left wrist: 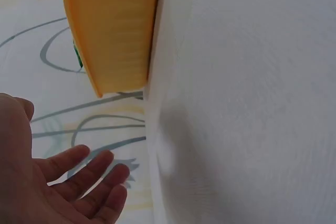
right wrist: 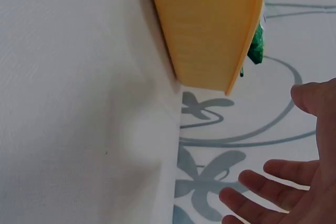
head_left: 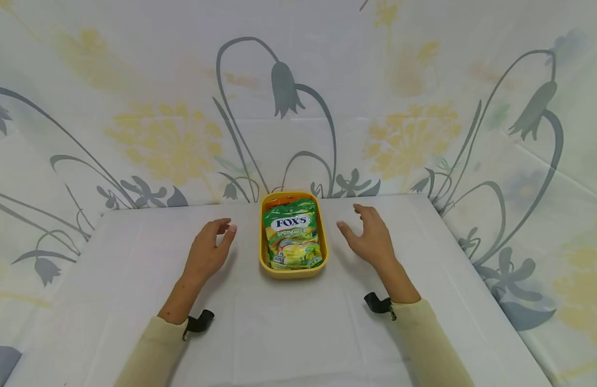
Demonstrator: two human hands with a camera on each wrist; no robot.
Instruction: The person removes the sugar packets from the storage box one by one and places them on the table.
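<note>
A yellow tray stands at the middle of the white table, near its far edge. In it lies a green FOX'S Spring Tea candy bag, label up. My left hand hovers just left of the tray with relaxed fingers, holding nothing. My right hand hovers just right of it, fingers spread, also empty. The left wrist view shows the tray's yellow side wall and my open palm. In the right wrist view the tray wall sits above my open fingers.
A white cloth covers the table. A floral-print cloth backdrop rises behind it and along the right side. Black wrist-camera straps sit on both wrists over beige sleeves.
</note>
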